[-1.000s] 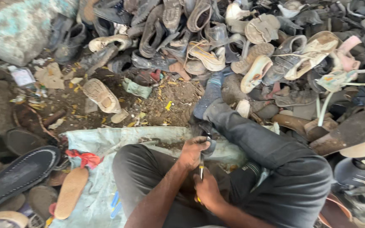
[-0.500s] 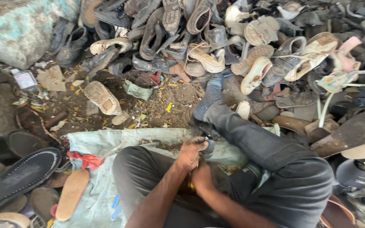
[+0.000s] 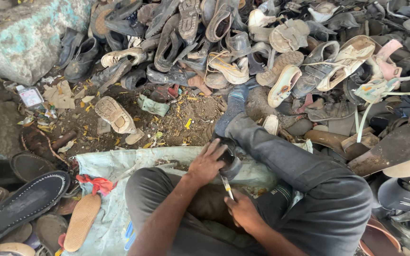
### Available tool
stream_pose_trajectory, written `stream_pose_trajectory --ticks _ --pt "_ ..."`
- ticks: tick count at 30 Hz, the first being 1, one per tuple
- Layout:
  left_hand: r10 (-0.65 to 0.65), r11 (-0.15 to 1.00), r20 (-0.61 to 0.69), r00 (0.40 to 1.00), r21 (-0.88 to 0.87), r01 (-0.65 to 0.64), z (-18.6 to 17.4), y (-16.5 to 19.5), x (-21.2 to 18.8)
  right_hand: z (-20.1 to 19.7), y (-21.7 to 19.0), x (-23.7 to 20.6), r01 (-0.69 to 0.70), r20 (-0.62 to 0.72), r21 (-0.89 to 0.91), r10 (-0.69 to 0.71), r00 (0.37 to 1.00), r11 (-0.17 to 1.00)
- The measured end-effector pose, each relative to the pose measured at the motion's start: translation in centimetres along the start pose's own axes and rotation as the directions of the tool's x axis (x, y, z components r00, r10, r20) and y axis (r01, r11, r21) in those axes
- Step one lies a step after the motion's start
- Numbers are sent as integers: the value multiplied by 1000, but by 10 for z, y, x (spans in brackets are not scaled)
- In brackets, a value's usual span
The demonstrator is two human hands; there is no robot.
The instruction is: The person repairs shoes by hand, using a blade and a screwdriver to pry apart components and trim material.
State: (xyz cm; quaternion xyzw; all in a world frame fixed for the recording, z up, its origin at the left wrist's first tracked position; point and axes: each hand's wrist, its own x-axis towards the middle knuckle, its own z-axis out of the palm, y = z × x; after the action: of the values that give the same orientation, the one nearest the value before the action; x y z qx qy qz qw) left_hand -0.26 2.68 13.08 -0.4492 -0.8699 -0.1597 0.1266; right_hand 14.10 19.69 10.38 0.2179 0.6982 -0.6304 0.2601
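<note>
Person sits on the ground, legs bent, dark trousers, seen from the head camera. Left hand (image 3: 208,163) is clamped over a dark shoe piece (image 3: 231,161), fingers spread across its top, pressing it down against the right leg. The shoe piece sits just above the pale sack (image 3: 115,166) spread under the legs, at the sack's upper edge. Right hand (image 3: 243,211) is clenched around a small knife (image 3: 226,183), blade pointing up toward the shoe piece, tip touching or just short of it; cannot tell which. Both hands are close together, the right hand just below the shoe piece.

Beyond the sack, a big pile of old shoes and sandals (image 3: 243,52) fills the ground. A tan shoe sole (image 3: 115,114) lies alone on bare dirt above the sack. A red rag (image 3: 93,184) sits at the sack's left edge, an orange-brown insole (image 3: 81,222) just below the rag, and a black woven shoe (image 3: 22,206) left of the sack. A grey rock (image 3: 22,35) sits far above the sack, to the left.
</note>
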Motion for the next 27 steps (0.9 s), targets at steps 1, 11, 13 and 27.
stream_pose_trajectory --ticks 1,11,13,27 --pt "78 995 64 995 54 -81 -1 -2 3 -6 1 -5 35 -11 -54 -36 999 998" --pt "46 997 107 993 50 -51 58 8 9 -61 24 35 370 -12 -485 -429 903 792" --pt "-160 980 90 983 -102 169 73 0 12 -71 16 59 393 34 -571 -457 889 721" --pt "-403 825 -210 890 -505 254 114 -29 11 -81 -8 97 401 34 -565 -465 885 721"
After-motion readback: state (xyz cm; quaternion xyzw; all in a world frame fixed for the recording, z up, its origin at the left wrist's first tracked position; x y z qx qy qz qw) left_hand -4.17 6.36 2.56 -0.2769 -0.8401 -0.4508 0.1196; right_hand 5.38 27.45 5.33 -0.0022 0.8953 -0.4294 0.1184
